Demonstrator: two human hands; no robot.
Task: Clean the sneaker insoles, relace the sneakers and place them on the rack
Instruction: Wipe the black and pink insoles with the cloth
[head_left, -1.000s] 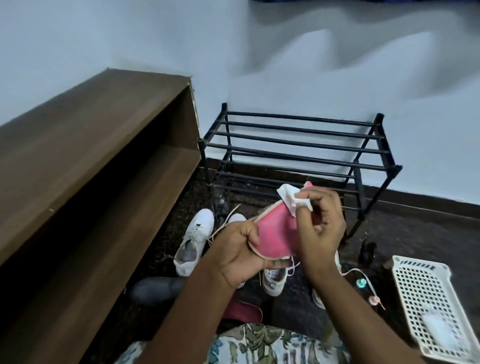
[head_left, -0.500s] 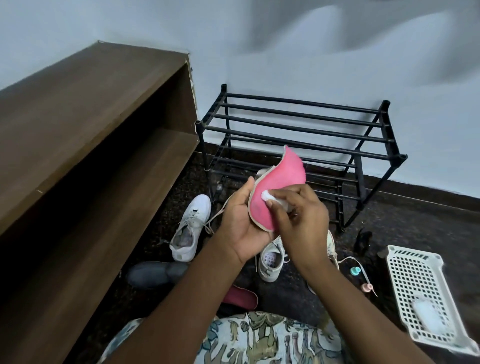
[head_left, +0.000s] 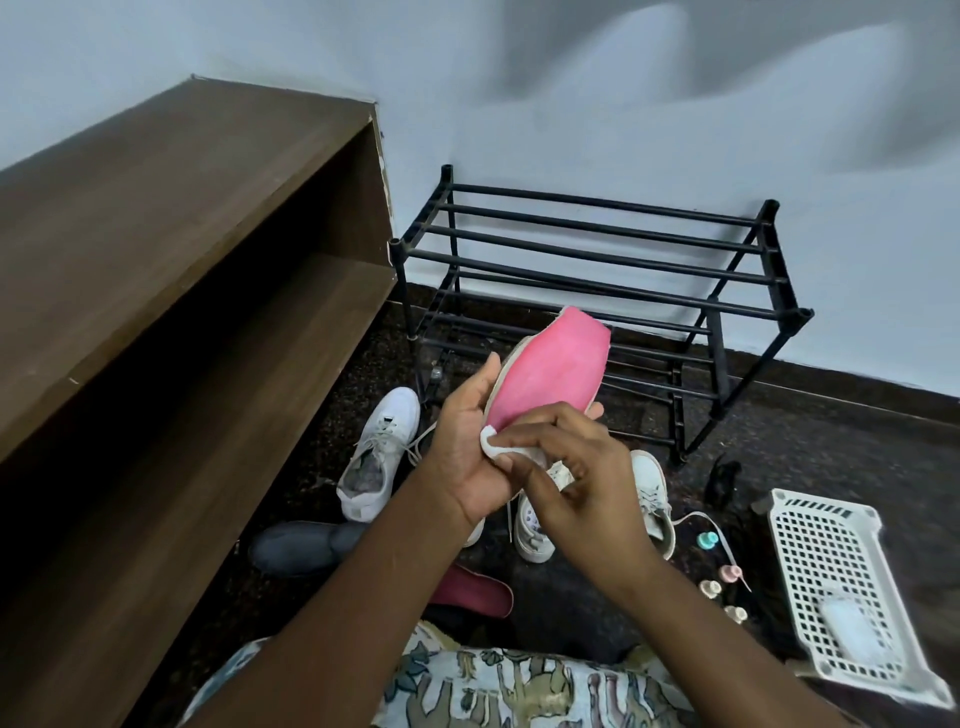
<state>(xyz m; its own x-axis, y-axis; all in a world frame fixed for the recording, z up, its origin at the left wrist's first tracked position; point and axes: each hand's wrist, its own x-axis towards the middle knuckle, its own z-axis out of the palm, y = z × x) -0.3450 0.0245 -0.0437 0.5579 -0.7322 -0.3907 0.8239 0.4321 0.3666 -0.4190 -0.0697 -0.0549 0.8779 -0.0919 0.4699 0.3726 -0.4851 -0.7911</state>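
Observation:
My left hand holds a pink insole by its lower end, its pink face turned up towards me. My right hand pinches a small white wipe and presses it against the insole's lower end. A white sneaker lies on the dark floor to the left. Two more white sneakers show below and behind my hands, partly hidden. A second pink insole lies on the floor under my left forearm. The black metal rack stands against the wall beyond.
A brown wooden shelf unit runs along the left. A white perforated basket with a white pad in it sits at right. Small bottles and a loose lace lie beside it. A grey shoe lies near my left arm.
My right hand has drawn the white wipe down the insole, from its top end to its lower end. More of the pink face now shows above my hands.

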